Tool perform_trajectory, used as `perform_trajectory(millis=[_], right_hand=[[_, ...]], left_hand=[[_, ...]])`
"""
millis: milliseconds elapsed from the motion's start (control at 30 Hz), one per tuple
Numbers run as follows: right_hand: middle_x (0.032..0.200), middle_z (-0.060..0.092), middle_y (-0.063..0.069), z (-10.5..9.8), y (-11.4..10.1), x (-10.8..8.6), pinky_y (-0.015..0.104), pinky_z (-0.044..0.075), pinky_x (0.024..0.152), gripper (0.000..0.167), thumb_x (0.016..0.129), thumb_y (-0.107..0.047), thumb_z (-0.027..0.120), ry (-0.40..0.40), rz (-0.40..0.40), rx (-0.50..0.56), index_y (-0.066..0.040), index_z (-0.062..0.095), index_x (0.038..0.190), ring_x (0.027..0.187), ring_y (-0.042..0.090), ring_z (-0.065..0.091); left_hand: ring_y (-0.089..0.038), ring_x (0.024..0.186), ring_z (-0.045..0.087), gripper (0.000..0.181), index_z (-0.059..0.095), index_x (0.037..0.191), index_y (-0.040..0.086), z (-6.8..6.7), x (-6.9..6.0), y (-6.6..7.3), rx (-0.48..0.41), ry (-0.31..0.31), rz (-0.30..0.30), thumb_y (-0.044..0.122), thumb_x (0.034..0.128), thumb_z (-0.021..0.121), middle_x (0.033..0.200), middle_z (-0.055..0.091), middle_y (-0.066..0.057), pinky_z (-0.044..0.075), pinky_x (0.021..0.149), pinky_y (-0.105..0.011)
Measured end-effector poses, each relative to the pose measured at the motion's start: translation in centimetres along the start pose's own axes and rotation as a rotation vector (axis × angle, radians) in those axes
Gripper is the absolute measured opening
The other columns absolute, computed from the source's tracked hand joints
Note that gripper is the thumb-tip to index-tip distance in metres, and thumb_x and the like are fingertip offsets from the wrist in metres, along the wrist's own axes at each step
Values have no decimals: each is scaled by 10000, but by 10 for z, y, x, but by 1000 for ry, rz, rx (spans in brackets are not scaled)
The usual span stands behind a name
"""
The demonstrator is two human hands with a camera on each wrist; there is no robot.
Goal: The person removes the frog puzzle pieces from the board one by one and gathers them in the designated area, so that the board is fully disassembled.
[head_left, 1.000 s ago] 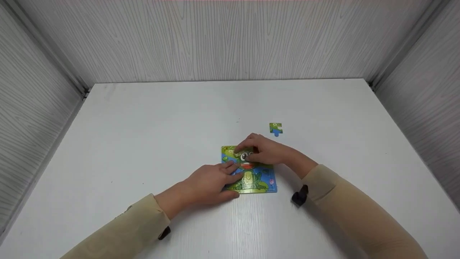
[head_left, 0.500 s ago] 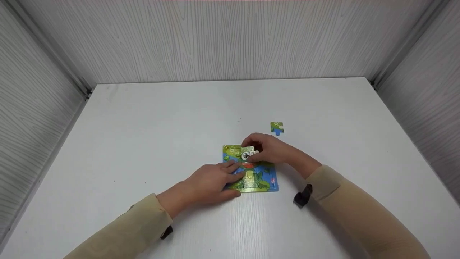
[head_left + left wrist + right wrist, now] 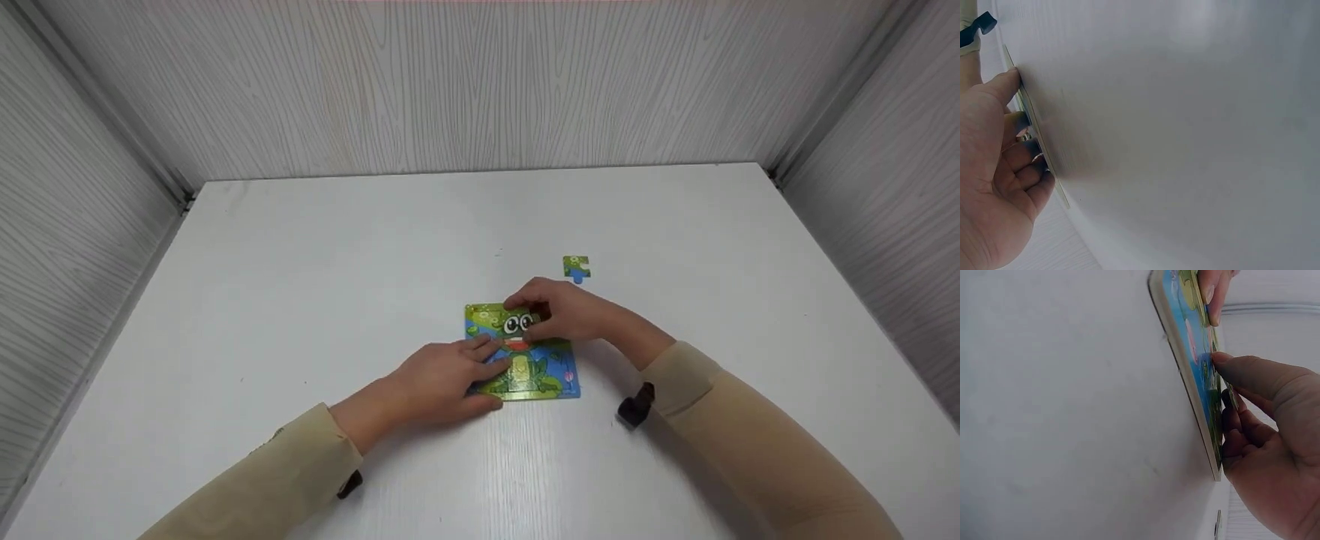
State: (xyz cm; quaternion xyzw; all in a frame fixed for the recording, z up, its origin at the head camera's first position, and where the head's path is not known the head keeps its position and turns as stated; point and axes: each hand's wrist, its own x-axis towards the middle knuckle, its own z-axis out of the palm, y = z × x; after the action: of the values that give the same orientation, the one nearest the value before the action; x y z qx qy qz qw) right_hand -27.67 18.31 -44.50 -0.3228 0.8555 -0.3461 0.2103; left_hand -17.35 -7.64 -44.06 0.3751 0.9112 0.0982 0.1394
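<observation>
A square frog puzzle board [image 3: 555,375] lies on the table, green and blue. My left hand [image 3: 431,386] rests on its left side, fingers spread across the board and thumb at the near edge; the left wrist view shows the thumb [image 3: 1008,84] against the edge. With bent fingers and thumb, my right hand [image 3: 574,311] pinches a puzzle piece with the frog's eyes [image 3: 517,324] at the board's upper part. In the right wrist view that piece [image 3: 1231,389] stands slightly tilted off the board [image 3: 1199,377], between thumb and fingers of the right hand [image 3: 1275,433].
A loose green and blue puzzle piece [image 3: 576,266] lies on the white table [image 3: 337,262], beyond the right hand. Grey wood-grain panels [image 3: 480,82] stand at the back and both sides. Each wrist wears a dark strap.
The right hand has shifted slightly right with the eye piece, which looked raised and tilted half a second ago and now lies flatter. The left hand has stayed on the board.
</observation>
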Motion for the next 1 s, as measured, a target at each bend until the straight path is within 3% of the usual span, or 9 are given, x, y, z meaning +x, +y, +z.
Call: perform_trajectory(millis=[467, 733, 1000], right_hand=[[1262, 643, 54, 4, -2, -6, 367, 515, 935, 561, 959, -169, 792, 48, 14, -79, -93, 622, 1488, 1042, 217, 572], [1273, 592, 82, -1, -10, -12, 377, 515, 926, 446, 967, -115, 757, 54, 9, -115, -99, 686, 1407, 1035, 229, 566], [1279, 612, 62, -13, -9, -21, 427, 524, 938, 461, 953, -107, 767, 116, 9, -149, -128, 692, 1407, 1091, 240, 587]], left_hand=[[-257, 1573, 327, 658, 500, 1604, 190, 3, 1, 1, 10, -4, 15, 563, 1066, 557, 1691, 374, -76, 427, 1177, -481], [-283, 1557, 360, 654, 492, 1609, 190, 2, 0, -2, 22, 9, 23, 557, 1070, 546, 1676, 399, -89, 443, 1161, -495], [-275, 1557, 359, 661, 495, 1607, 193, 1, 1, -1, 33, 0, 12, 563, 1062, 556, 1685, 384, -77, 469, 1134, -499]])
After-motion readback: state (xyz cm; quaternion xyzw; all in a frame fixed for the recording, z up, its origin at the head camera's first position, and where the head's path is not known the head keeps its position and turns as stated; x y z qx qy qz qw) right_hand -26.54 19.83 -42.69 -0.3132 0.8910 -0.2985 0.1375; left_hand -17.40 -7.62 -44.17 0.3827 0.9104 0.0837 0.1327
